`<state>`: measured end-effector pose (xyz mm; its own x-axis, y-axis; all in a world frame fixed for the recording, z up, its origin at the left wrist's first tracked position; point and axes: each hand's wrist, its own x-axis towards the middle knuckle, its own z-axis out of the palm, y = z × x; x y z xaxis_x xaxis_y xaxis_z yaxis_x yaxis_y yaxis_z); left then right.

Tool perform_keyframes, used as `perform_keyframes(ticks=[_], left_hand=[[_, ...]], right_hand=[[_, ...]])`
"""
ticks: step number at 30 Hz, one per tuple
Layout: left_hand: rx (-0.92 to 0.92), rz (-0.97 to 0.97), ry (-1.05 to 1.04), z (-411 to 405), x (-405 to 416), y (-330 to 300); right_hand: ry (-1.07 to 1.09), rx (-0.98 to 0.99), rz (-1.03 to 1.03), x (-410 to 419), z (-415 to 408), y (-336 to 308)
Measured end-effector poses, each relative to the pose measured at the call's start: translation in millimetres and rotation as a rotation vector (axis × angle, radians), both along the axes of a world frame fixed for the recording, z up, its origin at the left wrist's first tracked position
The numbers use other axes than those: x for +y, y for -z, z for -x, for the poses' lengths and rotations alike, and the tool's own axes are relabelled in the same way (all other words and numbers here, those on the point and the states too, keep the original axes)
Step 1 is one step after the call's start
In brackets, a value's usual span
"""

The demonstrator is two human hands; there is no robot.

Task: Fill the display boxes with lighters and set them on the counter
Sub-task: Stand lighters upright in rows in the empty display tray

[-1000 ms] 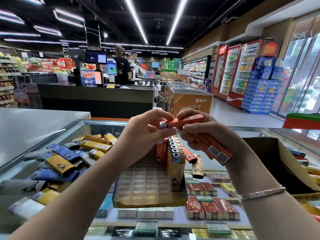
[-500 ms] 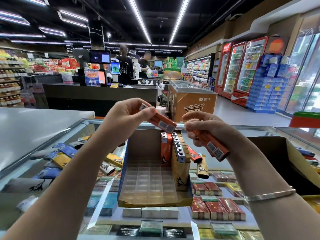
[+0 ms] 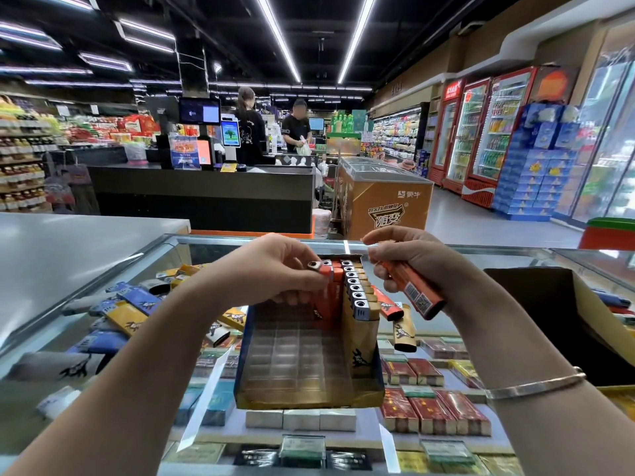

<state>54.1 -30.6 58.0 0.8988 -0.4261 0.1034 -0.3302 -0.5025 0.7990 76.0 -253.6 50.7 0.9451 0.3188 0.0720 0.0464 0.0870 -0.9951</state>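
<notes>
My left hand [image 3: 275, 269], pinching an orange lighter [image 3: 321, 269], has dropped from chest height into the box [image 3: 309, 396] at twelve o'clock, starting the second row, while my right hand [image 3: 415, 266] grips spares [image 3: 414, 293].

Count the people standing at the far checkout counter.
2. One person stands by the screens, back to the camera; a second person stands just right of the first, handling a bag. Others may be hidden behind displays.
</notes>
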Motion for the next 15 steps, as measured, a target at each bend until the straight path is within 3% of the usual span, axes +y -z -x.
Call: perform_keyframes(ticks=[3,7,15], left_hand=[[-0.158,0.035,-0.050,-2.0,-4.2,4.2],[-0.370,-0.154,-0.075,-5.6,-4.2,12.6],[-0.471,-0.259,-0.043,-3.4,-11.6,17.2]], right_hand=[[0.044,0.016,-0.003,1.2,-1.4,3.3],[0.072,0.035,0.006,1.7,-2.8,5.0],[0.086,0.047,0.007,2.4,-3.7,4.9]])
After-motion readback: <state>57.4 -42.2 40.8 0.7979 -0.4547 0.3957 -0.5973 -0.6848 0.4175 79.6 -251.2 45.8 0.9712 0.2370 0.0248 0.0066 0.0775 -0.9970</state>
